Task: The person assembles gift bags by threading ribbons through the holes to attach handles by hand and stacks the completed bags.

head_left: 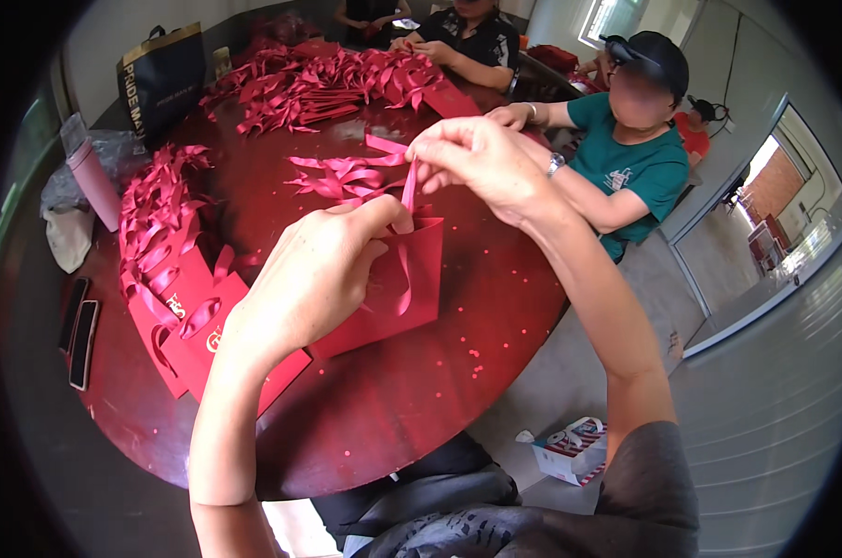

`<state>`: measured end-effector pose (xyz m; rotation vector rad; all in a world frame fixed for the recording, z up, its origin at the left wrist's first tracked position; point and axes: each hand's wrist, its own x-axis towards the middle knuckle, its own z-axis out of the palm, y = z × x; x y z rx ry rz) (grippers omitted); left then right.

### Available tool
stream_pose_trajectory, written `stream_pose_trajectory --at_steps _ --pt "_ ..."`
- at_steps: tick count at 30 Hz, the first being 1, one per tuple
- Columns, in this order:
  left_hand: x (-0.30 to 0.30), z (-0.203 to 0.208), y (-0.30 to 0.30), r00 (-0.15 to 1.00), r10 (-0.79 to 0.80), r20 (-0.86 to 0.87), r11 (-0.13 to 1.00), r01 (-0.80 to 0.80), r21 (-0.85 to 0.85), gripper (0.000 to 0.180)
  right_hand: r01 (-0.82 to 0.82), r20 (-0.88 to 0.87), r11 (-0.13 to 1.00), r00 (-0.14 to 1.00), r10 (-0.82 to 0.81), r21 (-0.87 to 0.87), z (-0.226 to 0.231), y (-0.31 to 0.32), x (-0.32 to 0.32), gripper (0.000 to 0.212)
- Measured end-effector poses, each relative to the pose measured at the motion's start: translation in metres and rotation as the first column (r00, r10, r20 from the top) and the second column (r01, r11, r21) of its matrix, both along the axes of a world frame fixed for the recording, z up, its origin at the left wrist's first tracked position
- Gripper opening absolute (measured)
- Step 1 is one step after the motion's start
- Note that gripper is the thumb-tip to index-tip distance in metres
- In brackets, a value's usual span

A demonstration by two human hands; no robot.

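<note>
A red paper gift bag (pixel 414 296) stands on the round table in front of me, with a loop of ribbon hanging down its side. At the bag's top edge, my left hand (pixel 314 265) is closed on the base of a dark pink ribbon (pixel 409 189). Above and to the right, my right hand (pixel 481 167) pinches the upper part of this ribbon, which runs taut between both hands. Fingers partly hide the point where the ribbon meets the bag. Behind my hands, loose pink ribbons (pixel 333 177) lie on the tabletop.
Finished-looking red bags with ribbons (pixel 174 279) overlap at the left; more ribboned bags (pixel 337 79) heap at the back. Two phones (pixel 83 344), a pink bottle (pixel 95 186) and a dark shopping bag (pixel 165 84) edge the dark red table (pixel 421 381). A person in green (pixel 640 153) sits at the right.
</note>
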<state>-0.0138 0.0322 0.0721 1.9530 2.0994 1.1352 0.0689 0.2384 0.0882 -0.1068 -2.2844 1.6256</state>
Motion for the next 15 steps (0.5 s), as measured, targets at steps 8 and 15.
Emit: stream_pose_trajectory --at_steps 8,15 --pt "-0.004 -0.006 0.004 0.997 0.036 -0.066 0.999 -0.034 0.041 0.023 -0.018 -0.026 0.997 1.000 0.016 -0.076 -0.008 0.017 -0.020 0.018" --pt "-0.005 -0.002 0.001 0.992 -0.080 -0.094 0.997 0.080 -0.001 0.021 -0.007 -0.113 0.985 0.994 -0.012 -0.170 -0.011 0.035 -0.030 0.018"
